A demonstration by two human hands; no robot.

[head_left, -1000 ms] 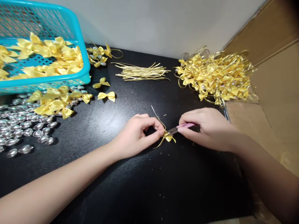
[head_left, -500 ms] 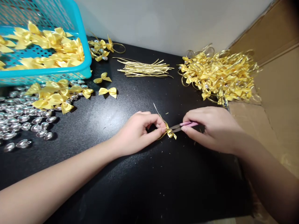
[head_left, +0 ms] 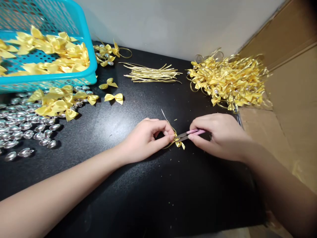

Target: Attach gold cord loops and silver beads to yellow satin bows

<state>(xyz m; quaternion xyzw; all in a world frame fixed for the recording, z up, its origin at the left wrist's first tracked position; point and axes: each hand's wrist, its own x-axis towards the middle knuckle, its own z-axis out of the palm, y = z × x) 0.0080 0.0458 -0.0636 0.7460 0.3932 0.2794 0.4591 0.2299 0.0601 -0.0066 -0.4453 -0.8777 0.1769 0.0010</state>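
On the black table [head_left: 138, 185] my left hand [head_left: 146, 138] pinches a small yellow ribbon bow [head_left: 179, 144] with a gold cord through it. A loose end of the cord sticks up behind my thumb. My right hand [head_left: 218, 135] is closed on a pink-handled pair of snips [head_left: 189, 134]. The metal tips of the snips touch the bow just right of my left fingertips.
A turquoise basket [head_left: 56, 79] of yellow bows stands at the back left. Loose bows [head_left: 58, 104] and silver beads [head_left: 22, 129] lie below it. Gold cord pieces [head_left: 151, 73] lie at the back centre, a heap of finished bows [head_left: 230, 82] at the right, beside cardboard [head_left: 284, 109].
The hands stayed close together at the table's centre. The bow turned and bunched up between my left fingers and the snips' tips. The view shifted slightly.
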